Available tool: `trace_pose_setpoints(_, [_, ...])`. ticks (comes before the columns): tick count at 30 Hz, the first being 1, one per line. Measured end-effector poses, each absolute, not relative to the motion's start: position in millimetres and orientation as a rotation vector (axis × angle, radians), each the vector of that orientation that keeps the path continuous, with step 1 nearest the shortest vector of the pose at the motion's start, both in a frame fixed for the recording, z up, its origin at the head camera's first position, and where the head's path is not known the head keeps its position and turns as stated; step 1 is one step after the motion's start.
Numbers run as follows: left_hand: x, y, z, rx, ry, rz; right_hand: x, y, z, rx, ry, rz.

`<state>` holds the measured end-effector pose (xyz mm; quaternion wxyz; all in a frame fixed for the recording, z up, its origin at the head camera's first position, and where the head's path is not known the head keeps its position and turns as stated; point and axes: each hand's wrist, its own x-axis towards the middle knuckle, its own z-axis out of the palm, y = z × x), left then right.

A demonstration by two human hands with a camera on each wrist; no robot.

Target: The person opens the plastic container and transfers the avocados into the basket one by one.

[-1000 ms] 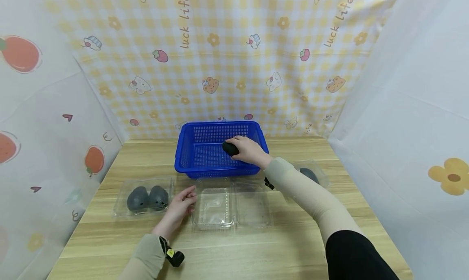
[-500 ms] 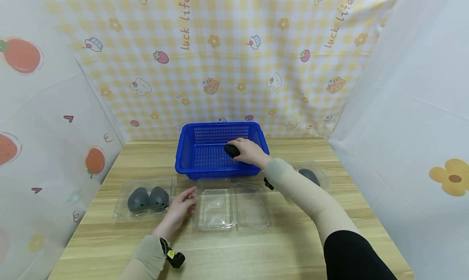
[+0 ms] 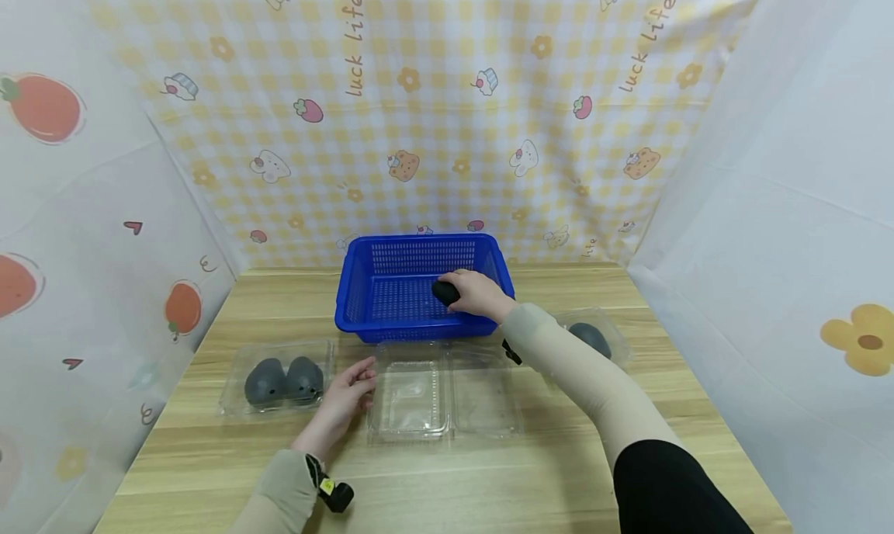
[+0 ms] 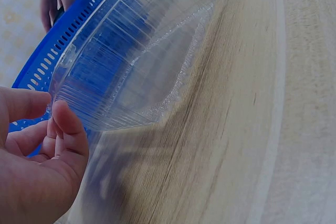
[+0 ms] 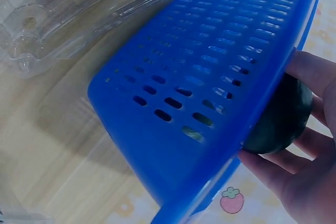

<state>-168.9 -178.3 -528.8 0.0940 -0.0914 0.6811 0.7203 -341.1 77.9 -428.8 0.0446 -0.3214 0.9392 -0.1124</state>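
My right hand [image 3: 478, 293] grips a dark avocado [image 3: 445, 292] over the right part of the blue plastic basket [image 3: 349, 328]. In the right wrist view the fingers [image 5: 268, 174] curl round the avocado [image 5: 281, 116], just past the basket rim. My left hand [image 3: 344, 394] is at the left edge of a clear plastic clamshell box [image 3: 408, 398], which lies opened flat in front of the basket. Thumb and forefinger pinch the rim of that box [image 4: 131, 51] in the left wrist view. The base and lid of the box hold nothing.
To the left, a clear box [image 3: 233, 383] holds two avocados [image 3: 265, 383]. Another clear box [image 3: 615, 332] with a visible avocado [image 3: 590, 338] stands at the right, partly behind my right forearm. A checked cloth [image 3: 447, 130] hangs behind the wooden table [image 3: 447, 487].
My right hand, with the avocado, has drifted slightly right and towards me over the basket. The left hand keeps its place at the clamshell box.
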Motion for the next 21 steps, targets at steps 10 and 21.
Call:
trace_pose_setpoints(10, [-168.5, -178.5, -529.1, -0.263, 2.037, 2.119, -348.1, 80.2, -436.8, -0.913, 2.832, -0.383])
trace_pose_setpoints(21, [-168.9, -178.4, -528.2, -0.275, 2.036, 2.120, -353.4, 81.9, -442.1, -0.870, 2.797, -0.390])
